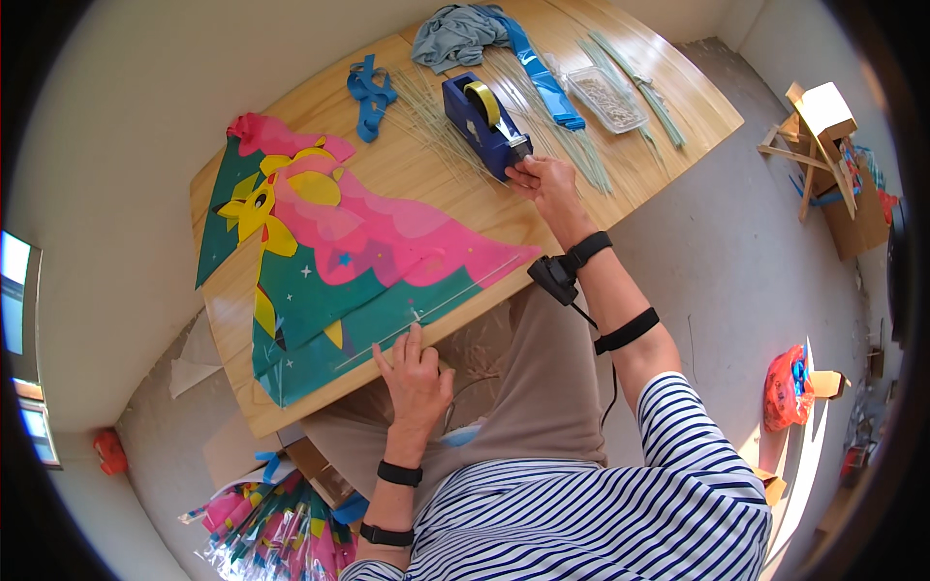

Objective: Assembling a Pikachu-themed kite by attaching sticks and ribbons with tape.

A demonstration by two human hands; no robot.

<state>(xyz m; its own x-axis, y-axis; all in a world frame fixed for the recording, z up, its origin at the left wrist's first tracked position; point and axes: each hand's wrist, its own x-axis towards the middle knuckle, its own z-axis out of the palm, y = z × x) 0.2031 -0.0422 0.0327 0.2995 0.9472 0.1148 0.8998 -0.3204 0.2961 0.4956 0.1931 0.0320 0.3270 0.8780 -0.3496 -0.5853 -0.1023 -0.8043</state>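
Observation:
A pink, green and yellow kite sail with a printed cartoon animal lies spread over the left half of the wooden table. One thin pale rod runs along its near edge. My left hand is open, its fingertips resting on that edge beside the rod. Farther right stands a dark blue tape dispenser carrying a roll of yellowish tape. At its cutting end, my right hand has thumb and fingers pinched on the tape; the tape end itself is mostly hidden.
Behind the dispenser lie thin rods, blue strips, a grey cloth and a clear tub of small pale pieces. A bundle of printed sails sits below left. On the floor at right is a red bag.

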